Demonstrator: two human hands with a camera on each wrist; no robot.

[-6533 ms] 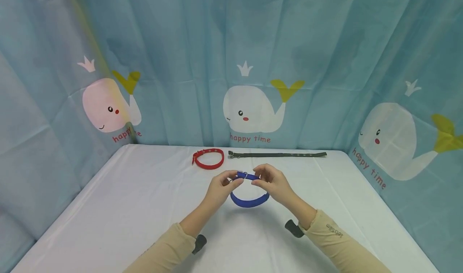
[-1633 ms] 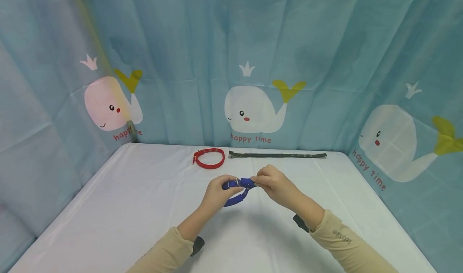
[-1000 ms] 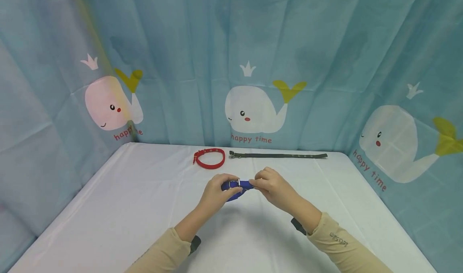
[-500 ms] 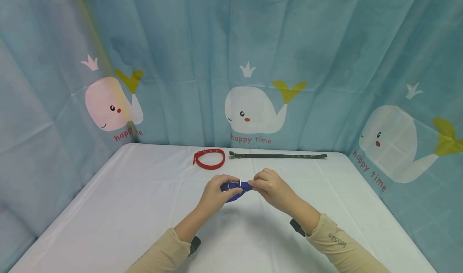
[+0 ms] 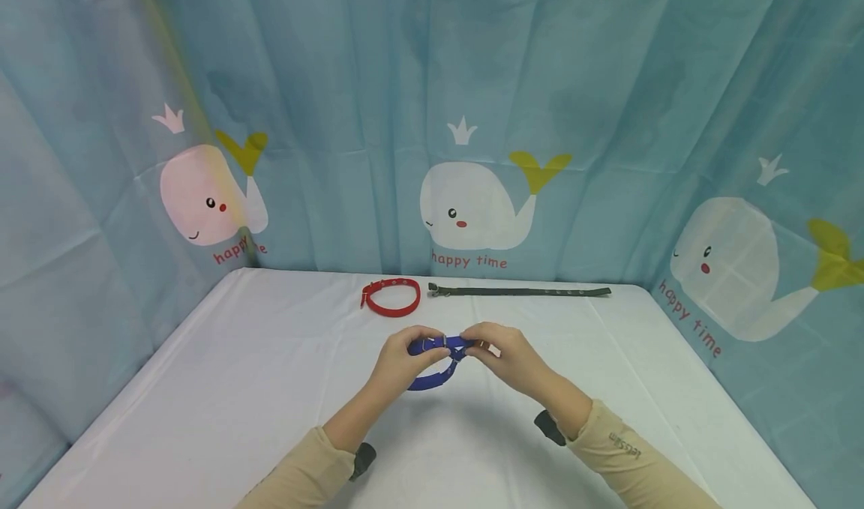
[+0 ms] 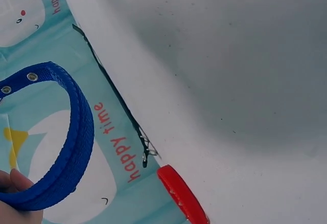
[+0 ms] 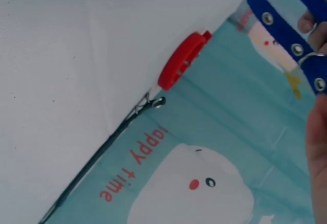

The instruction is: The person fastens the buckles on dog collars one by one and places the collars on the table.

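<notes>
A blue collar (image 5: pixel 428 381) with metal eyelets, a buckle and a ring is held up above the table, bent into a loop. My left hand (image 5: pixel 398 359) pinches it by the buckle between thumb and fingers. Facing it, my right hand (image 5: pixel 509 355) pinches the strap just right of the buckle, thumb below and fingertips above. The loop of the collar (image 6: pixel 82 127) hangs out in the left wrist view, eyelets facing inward. In the right wrist view, the eyelets and ring of the collar (image 7: pixel 281 29) show beside my fingers.
A red collar (image 5: pixel 393 312), buckled into a ring, lies at the back of the white table (image 5: pixel 270 389). To its right a dark green collar (image 5: pixel 520 291) lies straight along the back edge. A blue curtain (image 5: pixel 378 82) with whale prints surrounds the table.
The blue collar was a wide round loop between both hands; now its loop is smaller and lies farther left. Since half a second ago the loop has swung lower and opened, and my right hand has turned.
</notes>
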